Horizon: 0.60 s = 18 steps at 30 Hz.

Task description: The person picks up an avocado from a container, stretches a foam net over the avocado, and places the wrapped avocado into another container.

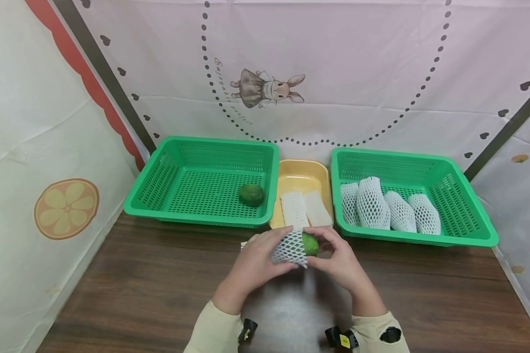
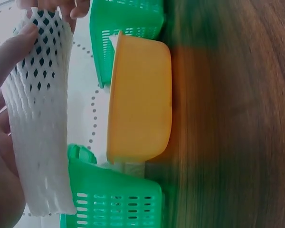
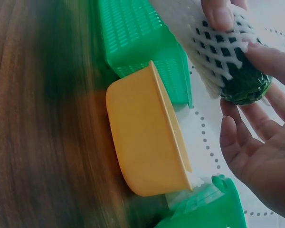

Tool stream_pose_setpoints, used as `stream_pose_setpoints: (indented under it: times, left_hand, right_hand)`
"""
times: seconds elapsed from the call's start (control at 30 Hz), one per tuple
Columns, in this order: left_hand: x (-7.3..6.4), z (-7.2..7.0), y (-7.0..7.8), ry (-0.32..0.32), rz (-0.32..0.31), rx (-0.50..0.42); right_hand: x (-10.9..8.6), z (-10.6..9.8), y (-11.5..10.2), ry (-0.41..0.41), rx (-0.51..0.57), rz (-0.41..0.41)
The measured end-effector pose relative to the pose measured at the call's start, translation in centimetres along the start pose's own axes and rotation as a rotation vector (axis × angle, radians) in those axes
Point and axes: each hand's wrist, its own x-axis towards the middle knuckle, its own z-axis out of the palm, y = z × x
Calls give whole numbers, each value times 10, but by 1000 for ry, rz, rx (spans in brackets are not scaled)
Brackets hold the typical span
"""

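Note:
A green avocado is partly covered by a white foam net sleeve, above the table in front of the yellow tray. My left hand grips the sleeve with the avocado's covered part inside; the loose tail of the sleeve hangs past this hand in the left wrist view. At the bare end, my right hand holds the avocado between thumb and fingers. In the right wrist view, its thumb lies at the net's edge, and the avocado's dark rounded end sticks out.
The green basket on the left contains one bare avocado. Flat foam sleeves lie in the yellow tray. In the right green basket are several net-covered pieces. A printed cloth hangs behind.

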Motion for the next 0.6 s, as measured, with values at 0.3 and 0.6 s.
stream_pose_setpoints:
  times: [0.3, 0.6]
  left_hand:
    - [-1, 2, 0, -25, 11, 53]
    - [-7, -14, -16, -71, -86, 80]
  right_hand:
    - [-1, -3, 0, -39, 19, 16]
    - [-9, -22, 7, 17, 135, 109]
